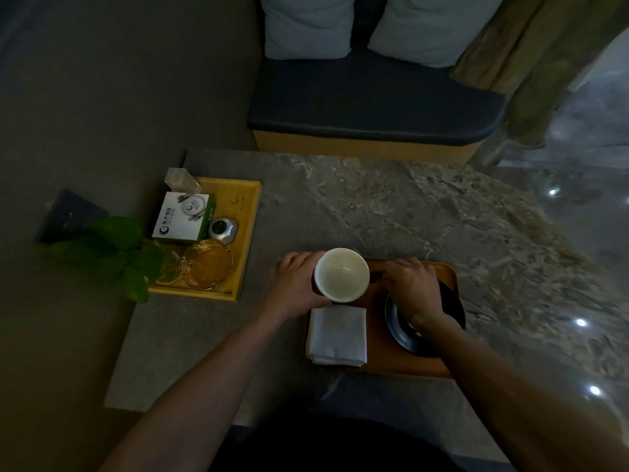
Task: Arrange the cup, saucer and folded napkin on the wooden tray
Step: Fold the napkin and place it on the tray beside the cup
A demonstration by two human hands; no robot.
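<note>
Dim light over a marbled stone table [391, 206]. We see the wooden tray [377, 335] near the table's front edge, dark orange-brown. A white cup [341, 274], upright and empty, sits at the tray's far left corner. The left hand [295, 284] wraps around the cup's left side, fingers curled against its wall, gripping it. The right hand [413, 287] lies palm down over the tray just right of the cup, fingers bent toward it; we cannot tell whether they touch the cup or hold anything. Under that wrist the dark saucer [452, 311] rests on the tray's right half, partly hidden. The folded napkin [337, 335], white and square, lies on the tray's left side, just in front of the cup. Well apart to the left, a yellow tray [245, 233] carries a white-and-green box [182, 218], a glass ashtray [207, 264] and a small metal object [223, 229], with green leaves [119, 247] beside it.
</note>
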